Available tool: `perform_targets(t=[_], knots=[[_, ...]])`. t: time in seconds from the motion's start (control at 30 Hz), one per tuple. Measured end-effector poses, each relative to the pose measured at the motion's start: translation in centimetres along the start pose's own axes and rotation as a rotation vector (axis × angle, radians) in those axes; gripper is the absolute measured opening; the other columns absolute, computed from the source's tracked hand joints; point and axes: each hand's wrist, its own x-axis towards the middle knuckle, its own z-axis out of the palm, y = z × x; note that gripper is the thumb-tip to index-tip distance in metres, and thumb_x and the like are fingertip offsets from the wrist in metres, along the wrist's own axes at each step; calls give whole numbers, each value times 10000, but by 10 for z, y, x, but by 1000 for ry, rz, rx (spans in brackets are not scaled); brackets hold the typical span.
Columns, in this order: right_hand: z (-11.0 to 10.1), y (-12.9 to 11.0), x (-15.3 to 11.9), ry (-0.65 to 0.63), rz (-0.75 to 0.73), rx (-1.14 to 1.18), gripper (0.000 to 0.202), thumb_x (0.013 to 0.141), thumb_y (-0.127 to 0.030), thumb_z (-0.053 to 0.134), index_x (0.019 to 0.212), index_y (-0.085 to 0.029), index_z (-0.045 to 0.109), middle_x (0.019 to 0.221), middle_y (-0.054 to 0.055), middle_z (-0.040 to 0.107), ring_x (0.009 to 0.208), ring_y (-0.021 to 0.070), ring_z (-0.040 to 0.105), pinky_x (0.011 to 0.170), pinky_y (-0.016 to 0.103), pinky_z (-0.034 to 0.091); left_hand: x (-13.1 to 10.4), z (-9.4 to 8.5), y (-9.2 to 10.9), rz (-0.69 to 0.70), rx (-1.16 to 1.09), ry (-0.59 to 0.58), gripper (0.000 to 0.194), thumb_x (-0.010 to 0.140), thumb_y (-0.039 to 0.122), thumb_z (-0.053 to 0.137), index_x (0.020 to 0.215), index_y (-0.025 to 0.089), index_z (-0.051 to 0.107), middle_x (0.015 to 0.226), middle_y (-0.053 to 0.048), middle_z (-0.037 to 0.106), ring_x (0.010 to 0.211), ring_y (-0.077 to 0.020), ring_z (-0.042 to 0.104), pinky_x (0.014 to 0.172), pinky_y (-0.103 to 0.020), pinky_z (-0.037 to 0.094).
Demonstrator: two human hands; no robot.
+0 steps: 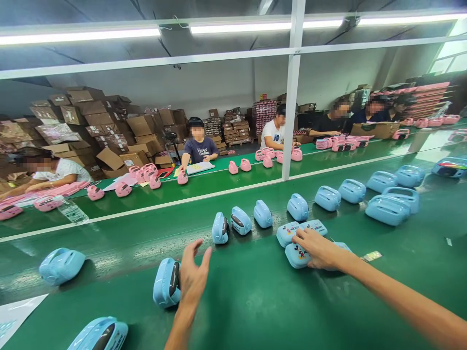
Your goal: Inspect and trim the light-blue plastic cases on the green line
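Observation:
My left hand (193,277) is raised with thumb and fingers apart, holding nothing. Just left of it stands a light-blue handled plastic device (163,284) with a dark panel; whether the hand touches it I cannot tell. My right hand (318,247) has its fingers over a light-blue rounded case (296,256) with a Mickey print, gripping it at its right end. Behind that are two similar cases, a left one (285,234) and a right one (314,226). Another blue piece (342,246) is partly hidden behind my right wrist.
Several blue handled devices (263,214) line the green conveyor belt (251,311), with more at right (388,209). One lies at the near left (100,335). A white upright post (292,107) stands ahead. Across the line, several people sit among pink devices (182,177).

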Motion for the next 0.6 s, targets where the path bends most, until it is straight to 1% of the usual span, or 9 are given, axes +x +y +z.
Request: perform_targets(t=[0.07, 0.13, 0.2, 0.27, 0.33, 0.4, 0.43, 0.5, 0.6], knots=[[-1, -3, 0, -3, 10, 5, 575, 581, -94, 732, 1141, -143, 612, 1178, 176, 601, 1030, 368, 570, 892, 458, 417, 30, 34, 13, -57, 10, -47, 446, 798, 328, 779, 1202, 179, 662, 1353, -116, 605, 1326, -307, 542, 1154, -432, 406], [-2, -6, 3, -9, 24, 5, 591, 559, -62, 714, 1139, -120, 618, 1161, 191, 619, 1019, 379, 589, 877, 464, 431, 55, 61, 23, -130, -4, -82, 413, 813, 303, 781, 1181, 157, 664, 1347, -128, 605, 1302, -310, 555, 1113, -465, 444], [-3, -10, 6, -10, 36, 1, 616, 548, -32, 692, 1155, -110, 619, 1147, 197, 638, 1008, 383, 610, 878, 478, 440, 70, 77, 30, -214, -50, -124, 355, 910, 324, 701, 1219, 161, 638, 1308, -111, 627, 1181, -284, 622, 994, -492, 529], [-6, -12, 8, -4, 44, -2, 646, 547, -18, 678, 1183, -113, 615, 1142, 192, 654, 1015, 386, 622, 893, 495, 445, 76, 76, 34, -283, -131, -156, 327, 958, 355, 642, 1222, 163, 628, 1231, -88, 657, 1043, -244, 668, 873, -445, 583], [-10, -14, 8, 2, 47, -5, 634, 558, -37, 687, 1183, -117, 619, 1139, 184, 663, 1032, 390, 623, 909, 508, 451, 76, 60, 36, -330, -236, -161, 247, 952, 347, 650, 1086, 140, 662, 1041, -61, 696, 859, -183, 681, 753, -363, 589], [-14, -15, 3, 35, 50, 79, 613, 571, -69, 701, 1177, -124, 626, 1160, 181, 664, 1076, 394, 614, 943, 521, 453, 75, 27, 41, -341, -352, -145, 204, 858, 293, 729, 796, 107, 675, 750, -32, 669, 643, -153, 627, 608, -287, 539], [-16, -16, -1, 75, 55, 178, 620, 582, -84, 704, 1194, -131, 622, 1199, 182, 657, 1119, 394, 602, 979, 530, 444, 76, 6, 44, -336, -405, -132, 195, 803, 265, 762, 723, 118, 662, 691, -19, 653, 606, -142, 606, 581, -264, 520], [-16, -19, -11, 201, 76, 490, 673, 617, -125, 713, 1278, -162, 590, 1340, 179, 612, 1251, 388, 550, 1085, 545, 384, 77, -41, 54, -325, -482, -95, 130, 725, 209, 780, 696, 137, 676, 696, -16, 680, 621, -138, 619, 592, -240, 524], [-5, -33, -26, 341, 65, 1164, 711, 691, -261, 759, 1369, -226, 549, 1449, 147, 567, 1358, 361, 501, 1159, 540, 329, 80, -110, 73, -372, -551, -4, 98, 694, 112, 724, 787, 140, 743, 783, -43, 755, 665, -159, 661, 586, -237, 545]])
